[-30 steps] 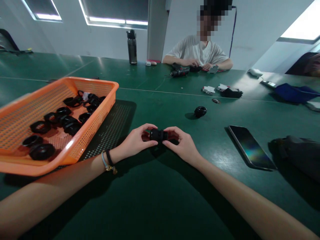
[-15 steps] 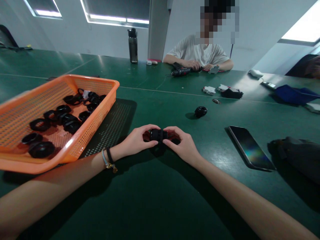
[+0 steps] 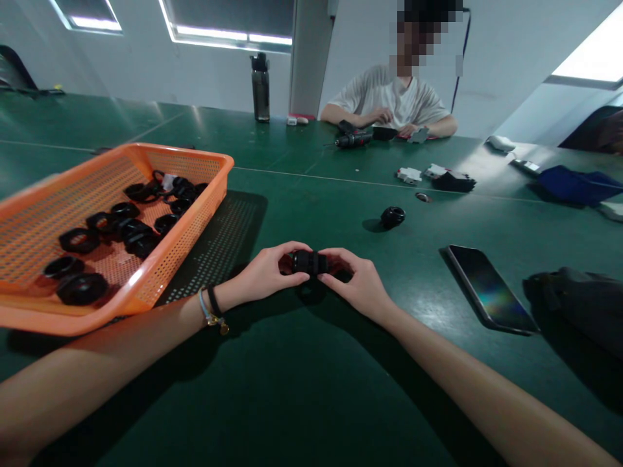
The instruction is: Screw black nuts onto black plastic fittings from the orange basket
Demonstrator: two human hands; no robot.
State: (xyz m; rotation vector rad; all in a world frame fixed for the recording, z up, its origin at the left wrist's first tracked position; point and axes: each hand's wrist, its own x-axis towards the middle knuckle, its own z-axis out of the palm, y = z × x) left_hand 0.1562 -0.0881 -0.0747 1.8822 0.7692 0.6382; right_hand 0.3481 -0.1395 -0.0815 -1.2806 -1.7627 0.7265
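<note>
Between my two hands, just above the green table (image 3: pixel 311 389), is a black ribbed fitting (image 3: pixel 310 263) lying sideways. My left hand (image 3: pixel 270 272) pinches its left end between thumb and fingers. At the right end, my right hand (image 3: pixel 357 279) grips it the same way. Another black fitting (image 3: pixel 392 217) rests on the table beyond my right hand. To the left stands an orange perforated basket (image 3: pixel 180 259) with several black rings and fittings (image 3: pixel 82 288) inside.
A phone (image 3: pixel 489 288) and a dark cloth item (image 3: pixel 579 305) lie at the right. Farther back are a power drill (image 3: pixel 353 139), white parts (image 3: pixel 409 175), a blue tray (image 3: pixel 579 183) and a bottle (image 3: pixel 261 91). A person (image 3: pixel 389 97) sits across the table.
The person across the table has raised one hand slightly, and a dark object shows beneath it. My hands hold the fitting in nearly the same place.
</note>
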